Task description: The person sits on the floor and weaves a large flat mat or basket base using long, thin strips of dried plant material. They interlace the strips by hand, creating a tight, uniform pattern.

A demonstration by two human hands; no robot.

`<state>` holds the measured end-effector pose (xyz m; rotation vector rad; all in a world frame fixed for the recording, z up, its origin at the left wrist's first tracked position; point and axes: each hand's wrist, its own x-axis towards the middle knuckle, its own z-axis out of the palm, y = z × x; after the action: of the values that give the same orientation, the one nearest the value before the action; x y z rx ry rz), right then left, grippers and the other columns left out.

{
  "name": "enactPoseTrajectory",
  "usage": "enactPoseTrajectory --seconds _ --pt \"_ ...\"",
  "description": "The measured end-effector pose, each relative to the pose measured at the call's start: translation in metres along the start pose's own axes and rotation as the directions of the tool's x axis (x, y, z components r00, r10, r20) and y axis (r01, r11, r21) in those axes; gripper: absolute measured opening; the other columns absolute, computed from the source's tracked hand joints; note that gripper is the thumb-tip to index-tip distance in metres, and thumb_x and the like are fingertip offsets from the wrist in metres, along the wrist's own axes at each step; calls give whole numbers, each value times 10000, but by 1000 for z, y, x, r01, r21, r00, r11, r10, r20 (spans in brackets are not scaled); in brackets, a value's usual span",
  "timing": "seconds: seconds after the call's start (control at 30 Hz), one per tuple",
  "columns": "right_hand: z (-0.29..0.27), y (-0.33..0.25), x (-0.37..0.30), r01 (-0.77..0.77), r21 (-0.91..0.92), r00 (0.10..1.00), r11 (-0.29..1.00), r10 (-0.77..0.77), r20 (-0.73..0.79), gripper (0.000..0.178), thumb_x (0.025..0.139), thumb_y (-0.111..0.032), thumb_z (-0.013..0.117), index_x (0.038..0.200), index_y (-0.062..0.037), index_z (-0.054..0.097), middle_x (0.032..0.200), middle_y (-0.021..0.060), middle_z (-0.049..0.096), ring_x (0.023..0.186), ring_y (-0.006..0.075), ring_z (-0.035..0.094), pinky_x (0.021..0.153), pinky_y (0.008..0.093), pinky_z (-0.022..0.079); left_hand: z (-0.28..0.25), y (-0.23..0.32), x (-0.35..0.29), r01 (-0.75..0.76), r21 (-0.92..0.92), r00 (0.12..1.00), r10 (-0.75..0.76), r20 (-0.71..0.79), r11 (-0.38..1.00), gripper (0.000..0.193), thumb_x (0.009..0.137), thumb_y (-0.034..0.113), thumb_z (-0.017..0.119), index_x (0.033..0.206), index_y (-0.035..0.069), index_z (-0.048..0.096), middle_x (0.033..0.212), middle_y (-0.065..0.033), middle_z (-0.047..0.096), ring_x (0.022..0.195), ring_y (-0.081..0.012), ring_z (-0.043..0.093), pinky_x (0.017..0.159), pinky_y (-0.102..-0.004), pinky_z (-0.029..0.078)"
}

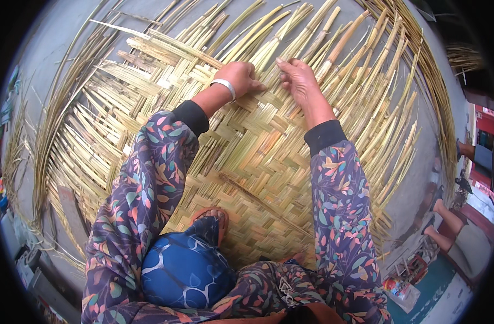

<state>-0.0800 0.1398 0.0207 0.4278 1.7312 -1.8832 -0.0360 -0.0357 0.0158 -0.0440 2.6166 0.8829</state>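
The left hand (239, 79) is curled and right hand (301, 82) half-curled, holds unclear, over a seemingly light mat (268, 162) whose springy strips (350, 32) likely pinch best beyond the fingers.

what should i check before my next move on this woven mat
1. Both hands over the woven mat: ok, left hand and right hand are both there.
2. Loose strips level at their ends: not ok, they fan out unevenly.
3. Firm grip on a strip: cannot tell for either hand.
4. Bracelet clear of strips: ok, no snag visible.
5. Feet off the mat: not ok, a sandalled foot stands on it.
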Motion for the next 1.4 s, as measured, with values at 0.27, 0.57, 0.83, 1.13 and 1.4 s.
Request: enactPoseTrajectory --seconds 0.27,0.57,0.83,1.13,1.4 --pt "4 18 12 314 -630 910 710 -414 -13 243 781 -266 690 858 -41 635 692 71 614 607 182 579 582 322 459 4 8 6 84 113 996 -86 9 990 392 651 455 710 781 89 658 840 -108 660 805 -272 633 731 -368 495" --pt "-1 14 19 137 -730 947 669 -305 -102 273 811 -230 647 953 -1 608 819 129 656 687 225 634 643 321 506 1 12 12 69 108 995 -76 66 992 418 668 447 706 872 83 682 890 -129 667 829 -277 634 761 -365 493" --pt "8 51 -61 319 -881 832 350 -548 84 227 865 -76 529 1077 -14 580 977 118 602 870 205 595 804 310 501 7 5 15 -1 86 1000 0 12 996 352 689 405 709 817 81 659 845 -119 666 812 -284 632 743 -364 490" --pt "11 82 -93 408 -896 638 -175 -648 417 398 738 -13 527 1136 11 531 1124 103 519 1043 272 474 896 359 430 -25 -22 -6 98 -571 956 -236 -172 815 202 816 198 648 814 2 598 650 -93 624 538 -145 607 474 -287 487" --pt "26 56 -87 450 -879 709 -159 -535 459 228 732 -18 548 952 -32 605 985 114 614 942 280 560 830 358 466 -73 -106 -4 114 -959 819 -571 -57 259 326 851 176 631 1059 -50 522 921 -132 604 746 -197 631 569 -257 500"
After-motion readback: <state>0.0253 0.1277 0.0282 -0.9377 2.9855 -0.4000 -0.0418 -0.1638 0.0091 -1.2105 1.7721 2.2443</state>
